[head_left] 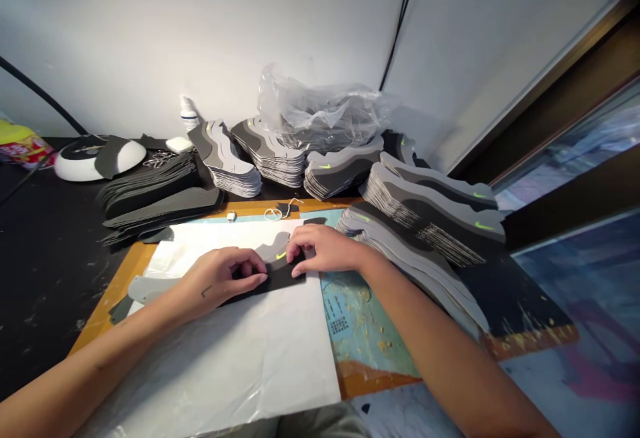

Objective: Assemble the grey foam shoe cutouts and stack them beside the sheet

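A grey and black shoe upper panel (278,275) with a small yellow-green swoosh lies on a white sheet of paper (280,351) in front of me. My left hand (215,275) is closed at the panel's left part, thumb and bent fingers on its dark lower band. At the right end, my right hand (323,248) pinches the panel near the swoosh with thumb and curled fingers. The left hand hides much of the panel's left side. Further left, a loose grey piece (150,288) sticks out from under my left wrist.
Stacks of matching panels (330,173) line the back, with more stacks (425,208) at the right. Dark grey pieces (155,188) are piled at the left. Behind stand a plastic bag (330,115), a white bottle (189,115) and a white round device (83,161). A string loop (273,214) lies beyond the paper.
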A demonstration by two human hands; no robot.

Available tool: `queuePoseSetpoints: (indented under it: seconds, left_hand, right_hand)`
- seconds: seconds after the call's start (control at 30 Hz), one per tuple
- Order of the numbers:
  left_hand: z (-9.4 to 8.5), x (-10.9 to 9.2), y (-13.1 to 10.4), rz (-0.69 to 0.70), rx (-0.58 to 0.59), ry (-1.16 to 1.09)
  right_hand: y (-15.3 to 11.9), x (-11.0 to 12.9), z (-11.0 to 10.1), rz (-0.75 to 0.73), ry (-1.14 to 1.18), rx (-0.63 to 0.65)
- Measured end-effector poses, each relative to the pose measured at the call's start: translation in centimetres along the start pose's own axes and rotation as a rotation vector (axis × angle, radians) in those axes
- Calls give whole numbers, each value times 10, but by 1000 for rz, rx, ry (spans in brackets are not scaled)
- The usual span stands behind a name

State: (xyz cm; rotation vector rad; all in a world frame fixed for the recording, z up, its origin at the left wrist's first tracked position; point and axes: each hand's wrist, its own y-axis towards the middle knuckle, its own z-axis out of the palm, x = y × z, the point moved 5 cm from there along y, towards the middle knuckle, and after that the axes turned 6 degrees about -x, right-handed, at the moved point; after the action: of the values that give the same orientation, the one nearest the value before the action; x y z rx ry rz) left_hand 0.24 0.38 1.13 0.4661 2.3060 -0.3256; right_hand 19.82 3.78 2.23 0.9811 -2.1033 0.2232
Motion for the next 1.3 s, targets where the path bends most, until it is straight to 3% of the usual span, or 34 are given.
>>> queuePoseSetpoints:
  seconds: [0.47, 0.63, 0.83, 1.03, 1.13, 1.3]
  left_hand:
    - [-1, -7, 0, -11, 12, -12]
    - [-1, -6, 0, 22, -5, 6]
    - [1, -3, 0, 31, -1, -11]
    - [-2, -6, 2, 39, 30, -31]
    - [-3, -8, 2, 56, 21, -14]
    - [-7, -8, 0, 75, 49, -47]
  right_hand:
    - [0, 9, 5, -2, -130, 43]
    - [-2, 24, 5, -69, -246, -18]
    - [-2, 34, 28, -74, -449, 105]
    - [2, 33, 41, -252, -647, -15]
    - [3, 34, 41, -243, -652, -67]
    - [4, 33, 43, -192, -652, -26]
